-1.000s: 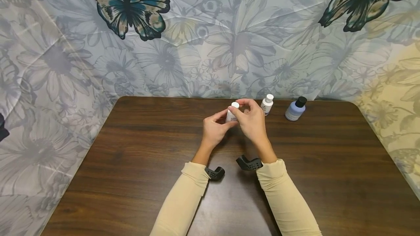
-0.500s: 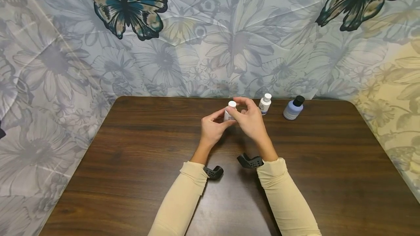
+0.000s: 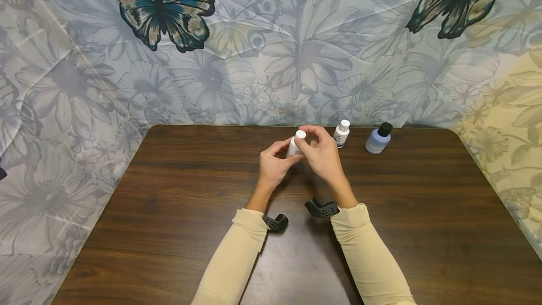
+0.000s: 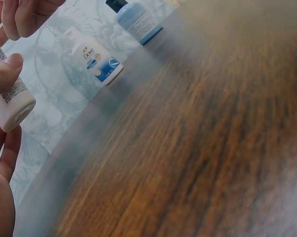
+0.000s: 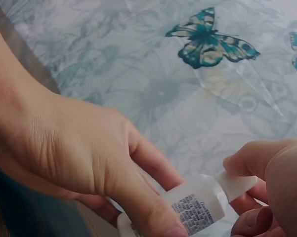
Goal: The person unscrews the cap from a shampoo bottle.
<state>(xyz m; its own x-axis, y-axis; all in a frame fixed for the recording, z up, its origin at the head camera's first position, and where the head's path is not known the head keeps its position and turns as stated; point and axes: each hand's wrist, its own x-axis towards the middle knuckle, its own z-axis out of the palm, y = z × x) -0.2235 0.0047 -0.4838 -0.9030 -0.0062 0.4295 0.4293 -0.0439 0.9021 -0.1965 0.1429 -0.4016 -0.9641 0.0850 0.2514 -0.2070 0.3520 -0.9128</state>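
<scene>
Near the far edge of the table, my left hand [image 3: 272,166] holds a small white bottle [image 3: 293,148] by its body, between thumb and fingers. Printed small text on a label [image 5: 192,212] shows in the right wrist view. My right hand [image 3: 325,154] pinches the bottle's white cap [image 5: 239,185] between thumb and fingers. The bottle is off the table and leans a little, cap towards the right hand. From the left wrist view its base [image 4: 21,114] is visible, with the left thumb across the label.
A second white bottle, marked Dove [image 4: 96,59], stands upright just beyond my right hand. To its right is a pale blue bottle with a black cap [image 3: 378,141]. The brown wooden table [image 3: 178,211] ends at a butterfly-patterned cloth [image 3: 211,74] behind.
The held bottle has tilted slightly, its base shifting left while the cap leans right. Both hands keep their hold. The head view has shifted a little.
</scene>
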